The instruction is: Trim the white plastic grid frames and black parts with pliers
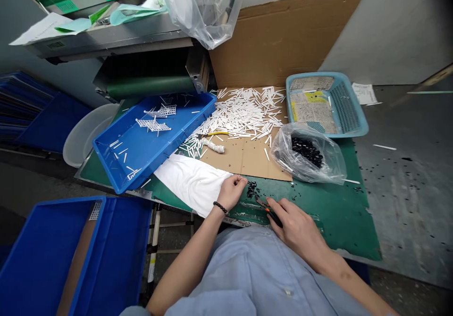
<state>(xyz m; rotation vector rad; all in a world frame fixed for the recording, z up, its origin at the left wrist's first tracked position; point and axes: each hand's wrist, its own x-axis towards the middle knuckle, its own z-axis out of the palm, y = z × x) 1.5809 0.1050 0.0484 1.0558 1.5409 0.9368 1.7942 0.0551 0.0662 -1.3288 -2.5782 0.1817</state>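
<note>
My left hand (232, 191), with a dark bead bracelet on its wrist, is closed in a pinch by the right end of a white cloth (191, 177). What its fingertips hold, if anything, is too small to make out. Just right of them lies a small heap of shiny black pieces (252, 189) on the green mat (339, 212). My right hand (295, 224) is wrapped round a pair of cutting pliers (272, 213) with black and orange handles, the metal jaws pointing at the heap.
Many white sticks (240, 113) are spread over cardboard (244, 155). A blue tray (123, 118) stands left, holding white grids. At right are a clear bag (332, 165) of black pieces and a light-blue basket (354, 113). A conveyor (152, 85) sits behind.
</note>
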